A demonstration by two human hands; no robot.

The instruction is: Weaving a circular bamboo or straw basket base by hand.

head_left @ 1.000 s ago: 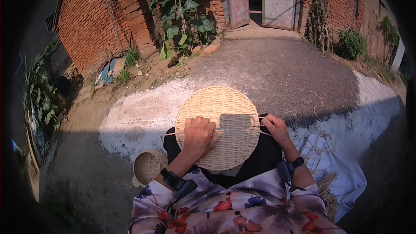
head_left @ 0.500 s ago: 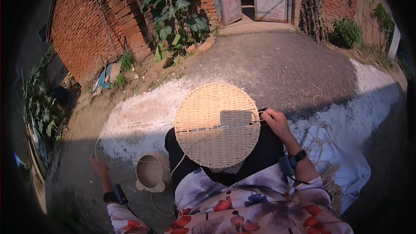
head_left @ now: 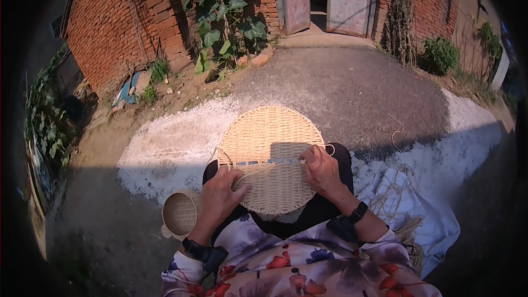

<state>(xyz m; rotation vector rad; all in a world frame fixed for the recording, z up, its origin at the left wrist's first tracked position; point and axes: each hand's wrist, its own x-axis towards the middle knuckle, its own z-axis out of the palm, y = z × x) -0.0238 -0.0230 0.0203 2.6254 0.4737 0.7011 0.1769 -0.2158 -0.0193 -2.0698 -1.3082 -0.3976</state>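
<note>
Fingers of our left hand [head_left: 223,195] lie spread flat on the nearly finished round woven mat [head_left: 270,157], our right hand [head_left: 319,169] pinching its last loose strand.

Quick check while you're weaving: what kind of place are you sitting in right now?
Probably an outdoor yard or lane beside a brick house: a red brick wall, a weathered double door, and paved ground in sunlight. Both hands, left hand and right hand, rest on a round woven mat.
</note>
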